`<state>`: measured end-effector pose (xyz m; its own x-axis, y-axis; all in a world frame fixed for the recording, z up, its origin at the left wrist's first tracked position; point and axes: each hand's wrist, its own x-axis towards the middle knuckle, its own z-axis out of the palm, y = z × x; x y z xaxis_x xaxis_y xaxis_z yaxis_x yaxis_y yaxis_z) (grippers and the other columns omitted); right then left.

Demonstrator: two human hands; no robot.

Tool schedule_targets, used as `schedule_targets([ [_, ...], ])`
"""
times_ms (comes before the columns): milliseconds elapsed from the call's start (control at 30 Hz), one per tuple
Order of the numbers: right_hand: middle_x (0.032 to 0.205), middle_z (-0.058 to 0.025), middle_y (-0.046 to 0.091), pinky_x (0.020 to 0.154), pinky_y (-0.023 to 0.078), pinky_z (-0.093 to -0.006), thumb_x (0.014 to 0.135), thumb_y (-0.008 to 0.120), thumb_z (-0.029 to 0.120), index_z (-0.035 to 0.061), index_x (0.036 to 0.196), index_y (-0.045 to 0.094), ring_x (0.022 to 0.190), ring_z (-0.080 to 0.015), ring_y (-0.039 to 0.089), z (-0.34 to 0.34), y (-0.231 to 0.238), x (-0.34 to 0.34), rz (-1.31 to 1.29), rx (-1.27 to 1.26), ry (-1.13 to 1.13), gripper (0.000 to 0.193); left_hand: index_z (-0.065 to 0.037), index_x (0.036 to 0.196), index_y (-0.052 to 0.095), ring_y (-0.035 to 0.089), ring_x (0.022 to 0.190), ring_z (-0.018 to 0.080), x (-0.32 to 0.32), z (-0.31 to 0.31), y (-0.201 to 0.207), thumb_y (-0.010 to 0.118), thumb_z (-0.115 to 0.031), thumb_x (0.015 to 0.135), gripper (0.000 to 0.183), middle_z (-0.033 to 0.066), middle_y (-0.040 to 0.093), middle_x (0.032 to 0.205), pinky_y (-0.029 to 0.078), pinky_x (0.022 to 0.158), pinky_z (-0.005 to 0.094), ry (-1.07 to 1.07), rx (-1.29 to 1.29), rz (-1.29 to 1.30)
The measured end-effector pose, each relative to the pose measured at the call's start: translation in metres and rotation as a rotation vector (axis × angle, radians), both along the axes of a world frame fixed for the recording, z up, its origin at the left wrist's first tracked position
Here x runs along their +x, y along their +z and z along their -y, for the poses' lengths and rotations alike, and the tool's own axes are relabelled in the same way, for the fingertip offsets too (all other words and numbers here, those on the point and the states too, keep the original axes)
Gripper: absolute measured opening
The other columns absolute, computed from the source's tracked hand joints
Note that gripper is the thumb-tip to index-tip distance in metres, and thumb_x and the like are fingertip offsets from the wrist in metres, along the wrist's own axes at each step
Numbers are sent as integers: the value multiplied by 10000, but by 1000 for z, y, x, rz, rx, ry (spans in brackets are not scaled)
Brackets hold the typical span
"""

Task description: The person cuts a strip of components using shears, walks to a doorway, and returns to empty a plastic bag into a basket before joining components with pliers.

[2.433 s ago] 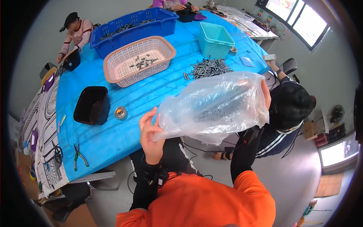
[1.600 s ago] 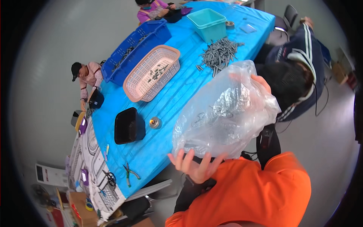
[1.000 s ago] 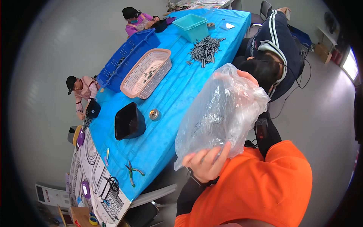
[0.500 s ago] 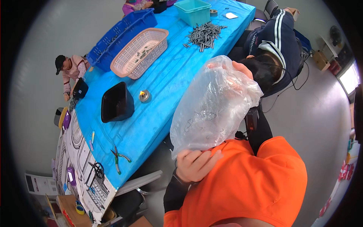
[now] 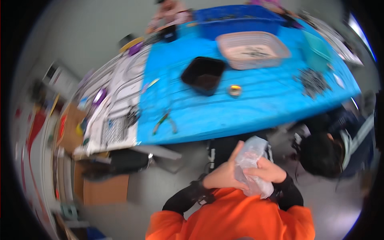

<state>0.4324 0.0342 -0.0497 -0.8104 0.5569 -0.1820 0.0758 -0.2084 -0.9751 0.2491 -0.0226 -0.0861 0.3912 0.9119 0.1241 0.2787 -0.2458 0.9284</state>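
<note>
A clear plastic bag, crumpled into a narrow bundle, is held in front of my orange top. My right hand wraps round its right side with bent fingers. Along the bag's left side, my left hand cups it, one finger pointing upward. Motion blurs the picture, and the bag's contents, if any, cannot be made out. Beyond my hands, on the blue-covered table, stand a black bin and a small tin with a flame. Green-handled pliers lie near the table's front edge.
A pink basket holds small pieces before a large blue crate. At the right are a teal basket and a pile of grey pieces. A person leans close at my right; others sit across the table.
My view has swung round to face the table. The bag, spread wide between my hands before, is now bunched small, and my hands have come close together round it.
</note>
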Motion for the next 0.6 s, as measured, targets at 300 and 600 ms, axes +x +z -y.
schedule_targets([
  [300, 950, -136, 602, 737, 461, -331, 710, 669, 130, 7, 1027, 575, 914, -283, 574, -26, -44, 18, 563, 657, 285, 353, -19, 1216, 434, 522, 571, 40, -27, 22, -116, 583, -142, 782, 475, -18, 551, 727, 405, 437, 175, -454, -902, 560],
  [600, 1078, -167, 569, 808, 458, -330, 721, 682, 141, 7, 1207, 436, 980, -217, 574, -23, -78, 6, 284, 272, 426, 561, 0, 1225, 447, 495, 1035, 127, -33, 29, -108, 488, -87, 835, 402, 61, 527, 1146, 393, 898, 283, -153, -643, 818],
])
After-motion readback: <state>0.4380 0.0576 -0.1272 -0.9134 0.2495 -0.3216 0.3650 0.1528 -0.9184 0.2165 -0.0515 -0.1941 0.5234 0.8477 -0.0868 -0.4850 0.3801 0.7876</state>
